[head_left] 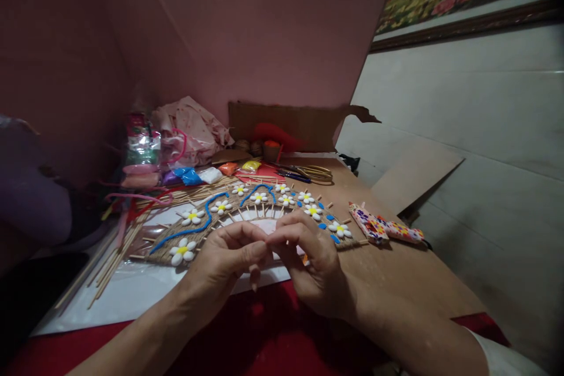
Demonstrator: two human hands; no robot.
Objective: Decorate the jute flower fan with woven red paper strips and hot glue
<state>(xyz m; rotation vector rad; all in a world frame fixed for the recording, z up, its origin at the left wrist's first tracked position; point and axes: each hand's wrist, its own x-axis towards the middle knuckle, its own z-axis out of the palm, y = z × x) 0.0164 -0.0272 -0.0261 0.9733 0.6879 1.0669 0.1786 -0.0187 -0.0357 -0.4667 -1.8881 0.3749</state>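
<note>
My left hand (pixel 229 261) and my right hand (pixel 311 264) meet fingertip to fingertip just above the table's near side. Both are pinched together on something too small to make out. Right behind them lies an arched jute-wrapped craft piece (pixel 255 211) with white and yellow clay flowers, blue wavy cords and wooden sticks poking out of it. It rests on a white sheet (pixel 132 291).
Loose wooden sticks (pixel 118 252) lie at the left. Small bags of coloured clay (pixel 211 174), gold scissors (pixel 315 173) and a torn cardboard piece (pixel 304 123) sit at the back. A flower-patterned object (pixel 385 229) lies at the right on the brown table (pixel 396 270). Red cloth (pixel 264 329) is nearest me.
</note>
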